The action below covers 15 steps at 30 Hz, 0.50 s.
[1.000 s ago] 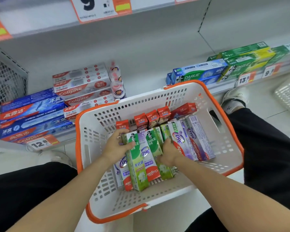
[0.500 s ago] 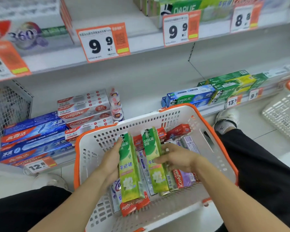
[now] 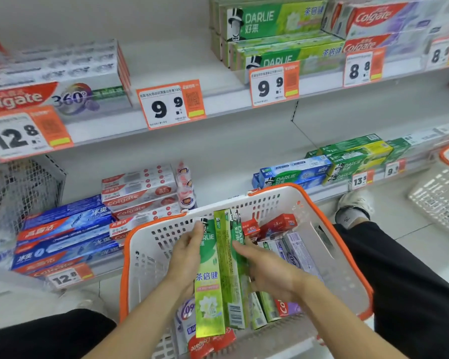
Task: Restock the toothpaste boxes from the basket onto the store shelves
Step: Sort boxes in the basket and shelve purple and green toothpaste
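Setting: white metal store shelves (image 3: 244,141) with a pale back wall and orange-edged paper price tags (image 3: 171,103) clipped along the front lips; pale tiled floor below.
Landmark: a white perforated plastic basket (image 3: 151,257) with an orange rim, resting between the person's black-clad legs, in front of the lowest shelf.
Basket contents: long rectangular cardboard toothpaste cartons, green, red and silver-purple, lying loose on the basket floor (image 3: 290,244).
Held stack: green Darlie boxes (image 3: 219,275), glossy card, long and narrow, pressed side by side and raised above the basket's middle, long axis pointing toward the shelves.
Left hand (image 3: 187,257): fingers wrapped on the stack's left face, thumb on top; clamped on the boxes.
Right hand (image 3: 267,270): fingers curled against the stack's right edge, gripping it from the other side.
Behind the basket, left: blue Colgate cartons (image 3: 65,237) stacked flat, red-and-white Colgate cartons (image 3: 138,187) beside them.
Behind the basket, right: blue and green Darlie cartons (image 3: 329,164).
Above the basket: matching green Darlie cartons (image 3: 275,35) stacked on the upper shelf.
Far left: a wire-mesh divider (image 3: 18,187).
Far right: a second white basket (image 3: 441,195) on the floor.
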Available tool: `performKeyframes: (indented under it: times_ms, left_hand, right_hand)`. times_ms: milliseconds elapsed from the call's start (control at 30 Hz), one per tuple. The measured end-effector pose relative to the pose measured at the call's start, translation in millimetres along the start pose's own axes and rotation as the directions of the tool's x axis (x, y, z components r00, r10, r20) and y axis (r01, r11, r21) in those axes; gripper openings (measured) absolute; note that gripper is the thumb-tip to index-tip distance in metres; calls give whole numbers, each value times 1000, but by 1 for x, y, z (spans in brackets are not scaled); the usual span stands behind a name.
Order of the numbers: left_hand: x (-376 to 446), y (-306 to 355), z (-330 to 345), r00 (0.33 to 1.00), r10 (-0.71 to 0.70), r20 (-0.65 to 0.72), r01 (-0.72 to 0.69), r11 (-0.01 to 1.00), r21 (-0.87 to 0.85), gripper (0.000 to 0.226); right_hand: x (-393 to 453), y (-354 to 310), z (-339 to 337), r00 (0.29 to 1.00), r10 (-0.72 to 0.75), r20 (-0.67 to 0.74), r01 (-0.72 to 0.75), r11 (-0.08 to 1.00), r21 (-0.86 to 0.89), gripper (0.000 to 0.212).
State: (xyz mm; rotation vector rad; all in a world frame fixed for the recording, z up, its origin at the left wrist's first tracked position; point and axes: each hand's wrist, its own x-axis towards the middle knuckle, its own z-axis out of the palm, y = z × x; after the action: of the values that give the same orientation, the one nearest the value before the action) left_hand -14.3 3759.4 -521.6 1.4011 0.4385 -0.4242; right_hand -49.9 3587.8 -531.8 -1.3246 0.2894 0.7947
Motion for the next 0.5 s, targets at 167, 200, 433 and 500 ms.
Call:
performKeyframes:
  times_ms: [167, 200, 433, 500]
  left_hand:
    - [0, 13, -2, 999, 0, 42, 1, 999, -33, 50]
    - [-2, 17, -1, 998, 3, 64, -1, 999, -33, 48]
    - [-23, 46, 11, 986, 81, 146, -101, 985, 137, 54]
    - [-29, 65, 14, 978, 124, 169, -152, 975, 163, 54]
  right_hand:
    - [-12, -8, -16, 995, -94, 35, 98, 990, -103, 46]
    - [-14, -10, -13, 990, -141, -26, 137, 984, -116, 44]
    - [-33, -30, 0, 894, -435, -110, 382, 866, -324, 36]
    - [-42, -38, -3, 894, -444, -49, 416, 867, -274, 40]
